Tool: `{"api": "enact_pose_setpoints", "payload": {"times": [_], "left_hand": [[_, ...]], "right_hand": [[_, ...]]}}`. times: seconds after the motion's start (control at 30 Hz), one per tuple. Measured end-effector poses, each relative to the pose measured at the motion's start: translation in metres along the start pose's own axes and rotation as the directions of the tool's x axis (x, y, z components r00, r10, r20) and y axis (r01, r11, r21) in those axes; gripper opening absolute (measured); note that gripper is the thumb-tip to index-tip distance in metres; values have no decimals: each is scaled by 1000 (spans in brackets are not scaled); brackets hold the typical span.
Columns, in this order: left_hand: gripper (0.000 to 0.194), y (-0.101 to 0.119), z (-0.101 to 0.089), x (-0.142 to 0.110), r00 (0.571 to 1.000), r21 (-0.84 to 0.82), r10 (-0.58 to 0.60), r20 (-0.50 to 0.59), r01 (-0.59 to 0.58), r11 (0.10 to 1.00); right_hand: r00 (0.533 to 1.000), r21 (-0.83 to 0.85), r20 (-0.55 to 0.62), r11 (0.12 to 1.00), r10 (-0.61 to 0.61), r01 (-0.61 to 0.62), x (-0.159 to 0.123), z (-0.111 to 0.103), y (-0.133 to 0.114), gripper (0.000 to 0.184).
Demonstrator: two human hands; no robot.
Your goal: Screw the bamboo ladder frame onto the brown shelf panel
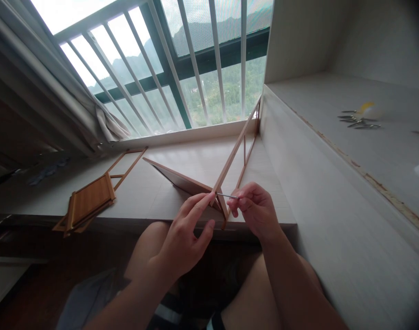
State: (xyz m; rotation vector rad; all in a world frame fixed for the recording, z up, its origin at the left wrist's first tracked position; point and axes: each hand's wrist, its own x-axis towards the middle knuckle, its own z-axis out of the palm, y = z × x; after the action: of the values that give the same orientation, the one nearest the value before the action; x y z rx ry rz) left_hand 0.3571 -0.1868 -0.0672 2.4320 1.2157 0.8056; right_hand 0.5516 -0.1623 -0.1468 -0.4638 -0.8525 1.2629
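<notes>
Head view: the right hand [253, 206] pinches a thin metal rod [228, 196] between thumb and fingers, its far end meeting the wooden frame [235, 153]. The left hand [187, 229] has its fingertips against that same end of the frame, thumb spread apart, so its grip is wide. The frame leans on the pale window ledge [133, 197], its far end in the corner below the window, with a brown panel [182, 176] slanting out to the left. Further left lies 1 more wooden piece [92, 199], partly over the ledge's edge. Several metal pieces [358, 120] sit on the shelf [377, 151] at right, beside a yellow item [366, 107].
</notes>
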Motion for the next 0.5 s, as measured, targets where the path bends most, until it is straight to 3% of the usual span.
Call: {"api": "enact_pose_setpoints", "payload": {"times": [0.5], "left_hand": [[52, 4, -8, 2, 999, -9, -24, 43, 24, 1000]], "right_hand": [[1000, -35, -22, 999, -18, 17, 0, -2, 0, 23]]}}
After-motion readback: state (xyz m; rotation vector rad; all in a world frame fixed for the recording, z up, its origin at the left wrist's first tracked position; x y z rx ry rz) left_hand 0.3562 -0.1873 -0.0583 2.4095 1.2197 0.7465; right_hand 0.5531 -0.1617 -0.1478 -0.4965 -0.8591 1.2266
